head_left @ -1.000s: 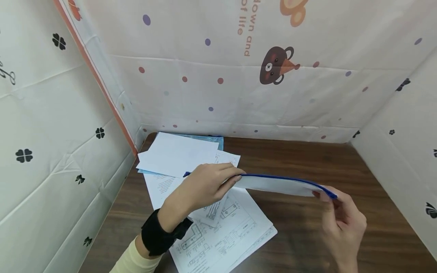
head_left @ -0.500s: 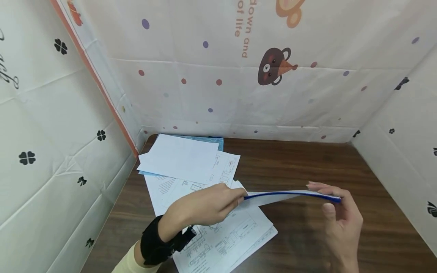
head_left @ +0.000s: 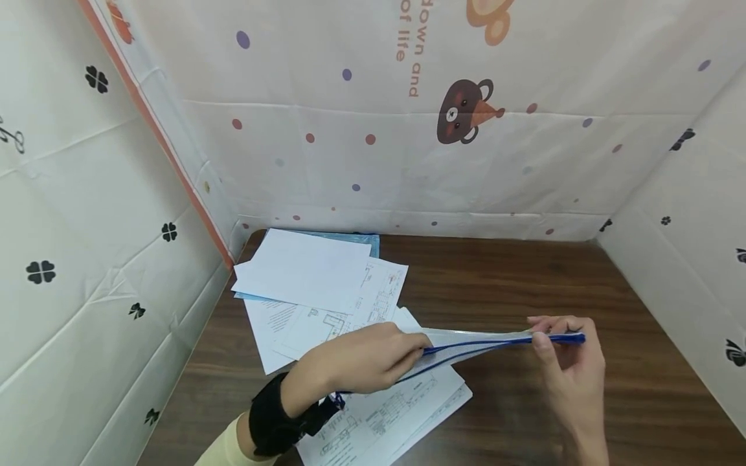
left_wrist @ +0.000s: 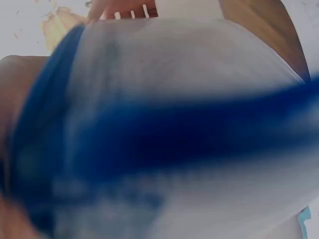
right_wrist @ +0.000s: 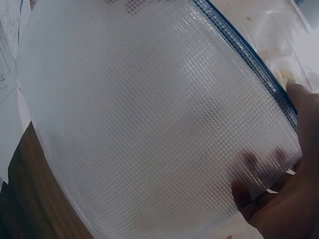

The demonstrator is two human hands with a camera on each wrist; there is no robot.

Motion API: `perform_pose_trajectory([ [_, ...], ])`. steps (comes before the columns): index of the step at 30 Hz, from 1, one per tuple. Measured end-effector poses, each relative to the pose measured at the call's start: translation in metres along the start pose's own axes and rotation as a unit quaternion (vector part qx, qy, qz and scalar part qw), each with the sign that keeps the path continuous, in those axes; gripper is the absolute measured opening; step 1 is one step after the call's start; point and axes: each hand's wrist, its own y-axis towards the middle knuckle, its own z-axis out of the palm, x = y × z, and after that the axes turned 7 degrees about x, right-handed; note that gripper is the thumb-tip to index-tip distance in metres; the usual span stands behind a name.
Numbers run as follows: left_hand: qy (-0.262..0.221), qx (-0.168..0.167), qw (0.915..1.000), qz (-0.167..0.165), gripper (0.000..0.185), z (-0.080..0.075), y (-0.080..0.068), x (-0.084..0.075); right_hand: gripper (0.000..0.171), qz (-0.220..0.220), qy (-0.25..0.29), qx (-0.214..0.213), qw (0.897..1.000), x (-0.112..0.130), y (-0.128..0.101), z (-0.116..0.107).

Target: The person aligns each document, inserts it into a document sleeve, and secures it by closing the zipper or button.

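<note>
Mesh pouch [head_left: 472,343] pinched at both ends by the hands [head_left: 373,359], above loose sheets [head_left: 326,298] on the wooden table [head_left: 524,278].

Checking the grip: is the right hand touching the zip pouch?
Touching. The right wrist view shows the right hand pinching the zip pouch, fingertips visible through the mesh.

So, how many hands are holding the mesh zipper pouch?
2. The left hand grips the pouch at its left end, above the papers; the right hand pinches its right end by the blue zipper edge.
</note>
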Motion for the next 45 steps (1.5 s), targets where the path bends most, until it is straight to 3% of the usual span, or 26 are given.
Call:
perform_pose_trajectory([
  [3,0.062,-0.074,0.9953,-0.009,0.019,0.002,0.004,0.001,0.02,0.007,-0.015,-0.001,1.0,0.002,0.0,0.0],
  [7,0.117,-0.184,0.9759,-0.007,0.013,0.005,0.007,0.001,0.036,-0.024,-0.021,0.024,0.999,0.007,0.0,-0.003],
  [10,0.143,-0.252,0.9572,0.005,0.014,0.007,0.009,0.0,0.05,-0.035,-0.092,0.04,0.994,0.016,0.0,-0.004],
  [12,0.161,-0.291,0.9428,0.011,0.017,0.008,0.011,-0.001,0.057,-0.023,-0.169,0.043,0.984,0.024,0.0,-0.003],
  [14,0.173,-0.332,0.927,0.02,0.02,0.007,0.013,-0.002,0.063,0.004,-0.245,0.045,0.968,0.033,0.0,-0.001],
  [16,0.183,-0.376,0.9076,0.029,0.022,0.006,0.016,-0.003,0.067,0.024,-0.322,0.044,0.945,0.038,0.001,0.004],
  [19,0.211,-0.431,0.8761,0.044,0.023,0.007,0.024,-0.002,0.068,0.036,-0.438,0.06,0.896,0.041,0.005,0.014],
  [21,0.249,-0.445,0.8591,0.047,0.023,0.01,0.03,-0.002,0.065,0.015,-0.505,0.081,0.859,0.039,0.007,0.022],
  [22,0.271,-0.443,0.8535,0.046,0.022,0.012,0.033,-0.002,0.062,0.003,-0.52,0.101,0.848,0.038,0.009,0.026],
  [24,0.311,-0.424,0.8497,0.044,0.021,0.017,0.039,-0.001,0.059,-0.016,-0.528,0.149,0.836,0.034,0.01,0.034],
  [26,0.332,-0.398,0.8545,0.039,0.022,0.022,0.043,0.0,0.055,-0.027,-0.521,0.196,0.83,0.03,0.009,0.041],
  [31,0.329,-0.348,0.8775,0.029,0.025,0.03,0.047,0.008,0.044,-0.028,-0.492,0.257,0.831,0.023,0.006,0.051],
  [35,0.329,-0.309,0.8915,0.045,0.026,0.033,0.05,0.017,0.036,-0.036,-0.459,0.267,0.847,0.015,0.008,0.053],
  [37,0.334,-0.296,0.893,0.053,0.027,0.033,0.052,0.022,0.035,-0.046,-0.432,0.264,0.861,0.01,0.009,0.053],
  [40,0.368,-0.302,0.8779,0.048,0.032,0.032,0.055,0.03,0.03,-0.046,-0.405,0.232,0.883,-0.002,0.01,0.054],
  [42,0.392,-0.318,0.8624,0.039,0.036,0.032,0.056,0.034,0.028,-0.04,-0.391,0.195,0.898,-0.012,0.007,0.056],
  [45,0.404,-0.357,0.8404,0.055,0.03,0.036,0.057,0.034,0.032,-0.036,-0.39,0.133,0.91,-0.024,0.003,0.059],
])
